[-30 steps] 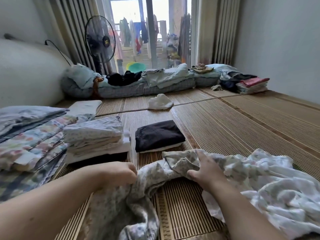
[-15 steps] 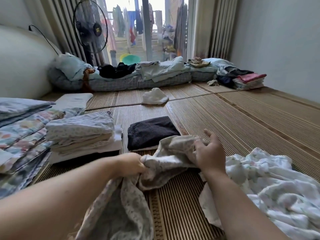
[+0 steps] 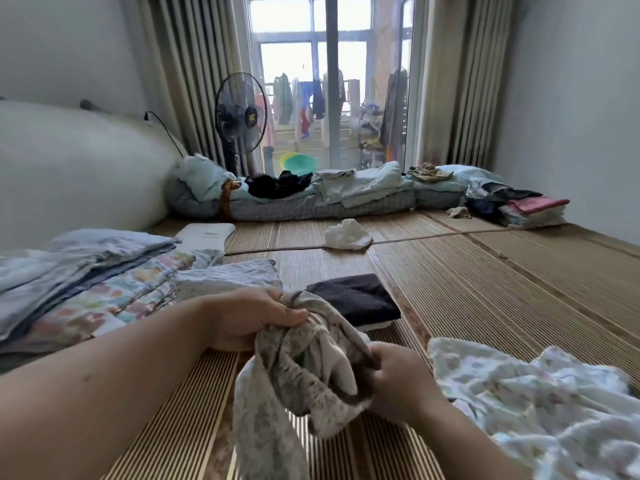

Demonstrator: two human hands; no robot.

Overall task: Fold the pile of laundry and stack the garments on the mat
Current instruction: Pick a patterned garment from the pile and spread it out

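— Both hands on it? What's it look like?
— Yes: your left hand and right hand clutch a bunched, pale, speckled garment, raised above the mat, its tail drooping beside your floral pile.

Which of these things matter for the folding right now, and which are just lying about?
In the job:
- left hand and right hand, both gripping the speckled garment
- floral garment, unfolded
- dark folded stack
- patterned folded stack
- mat

Lying about:
- fan
- bedding roll
- white cloth
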